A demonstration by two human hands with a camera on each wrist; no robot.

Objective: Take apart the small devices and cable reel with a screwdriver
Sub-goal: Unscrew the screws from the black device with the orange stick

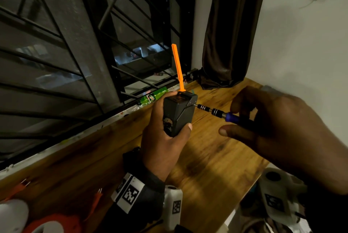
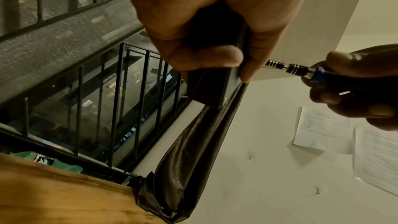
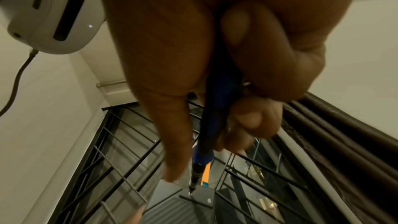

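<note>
Device: a small black box (image 1: 178, 115) held upright above the wooden tabletop (image 1: 212, 157), wrapped in the fingers of the left hand (image 1: 162, 138).
Left hand: thumb pressed on the box's near face and fingers curled round its far side; the fingertips (image 2: 217, 57) show clamped over its edge in the left wrist view.
Screwdriver: blue-handled driver (image 1: 220, 114) with black-and-silver ringed shaft, lying almost level, its tip set against a screw at the box's upper right corner, just beyond the left thumb.
Right hand: the right hand (image 1: 278, 129) pinches the blue handle with curled fingers, thumb stretched out below it.
Orange strip: a thin orange strip (image 1: 178, 68) stands straight up from the top of the box, above the left fingertips.
Beyond the fingers: a green bottle (image 1: 152, 98) lies by the barred window (image 1: 75, 44); a dark curtain (image 1: 231, 31) hangs at the table's far corner.
</note>
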